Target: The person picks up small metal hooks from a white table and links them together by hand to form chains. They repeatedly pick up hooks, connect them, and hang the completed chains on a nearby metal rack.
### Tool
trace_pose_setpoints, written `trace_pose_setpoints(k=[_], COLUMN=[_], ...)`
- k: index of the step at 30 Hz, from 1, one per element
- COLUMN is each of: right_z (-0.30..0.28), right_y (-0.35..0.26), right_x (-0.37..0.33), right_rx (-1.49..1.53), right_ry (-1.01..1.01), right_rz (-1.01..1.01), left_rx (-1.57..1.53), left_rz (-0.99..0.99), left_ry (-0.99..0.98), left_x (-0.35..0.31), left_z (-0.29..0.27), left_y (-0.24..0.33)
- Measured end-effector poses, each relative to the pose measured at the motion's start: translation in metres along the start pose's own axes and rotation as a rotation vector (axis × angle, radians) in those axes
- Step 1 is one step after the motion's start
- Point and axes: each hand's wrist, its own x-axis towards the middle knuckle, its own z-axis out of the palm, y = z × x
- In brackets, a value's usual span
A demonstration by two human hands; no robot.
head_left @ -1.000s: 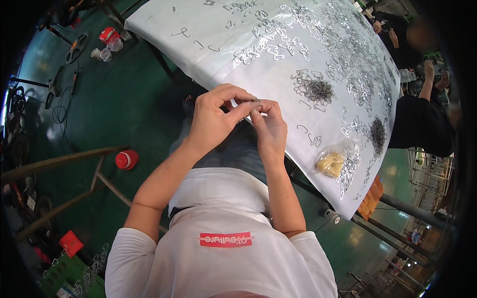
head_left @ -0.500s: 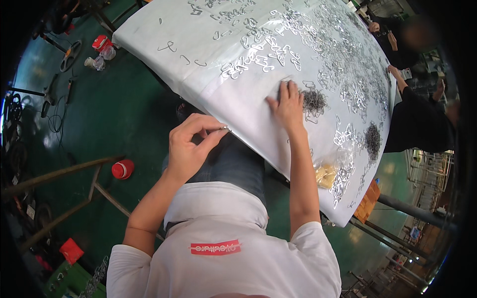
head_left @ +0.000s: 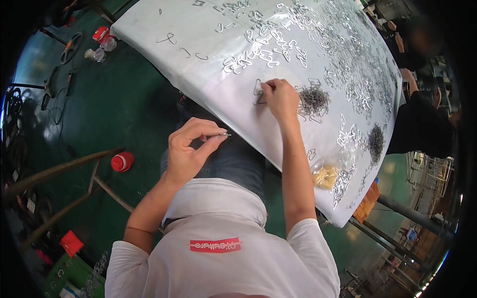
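My left hand (head_left: 191, 146), just off the table's near edge, pinches a small silvery metal piece (head_left: 226, 134) between thumb and fingertips; most of it is hidden. On the white-covered table (head_left: 226, 97), my right hand (head_left: 281, 99) is closed at the fingertips on a thin bent wire piece (head_left: 259, 88), which lies at the left of the fingers. Right beside that hand is a tangled heap of dark wire pieces (head_left: 315, 101). Many shiny hook-shaped metal pieces (head_left: 266, 52) are scattered beyond both hands.
A second dark wire heap (head_left: 375, 142) lies farther right. Near the right corner sits a clear bag with yellowish contents (head_left: 325, 176). People in dark clothes (head_left: 417, 124) work along the far right edge. A red container (head_left: 122, 162) and a wooden frame (head_left: 64, 171) stand on the green floor at left.
My right hand has drawn its spread fingers together and shifted left, away from the heap, with bent wire now at its fingertips. My left hand keeps its pinch, nearly still.
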Motion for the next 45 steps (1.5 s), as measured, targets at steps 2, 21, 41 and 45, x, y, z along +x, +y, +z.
trace_pose_setpoints(k=[2,21,41,45], right_z=[0.021,-0.071,-0.048,-0.041], right_y=[-0.018,-0.103,-0.103,-0.101], right_x=[0.011,-0.129,-0.136,-0.138], right_rx=[-0.180,1.414,1.164,1.137], right_ry=[-0.063,-0.300,-0.147,-0.153], right_rz=[-0.048,0.158,-0.079,-0.046], left_rx=[0.014,0.119,0.540,0.790], left_rz=[0.024,0.182,0.430,0.364], left_ry=[0.011,0.064,-0.037,-0.155], left_x=[-0.002,-0.013,0.147,0.180], left_z=[0.001,0.001,0.032,0.055], left_y=[0.000,0.003,-0.096,-0.120])
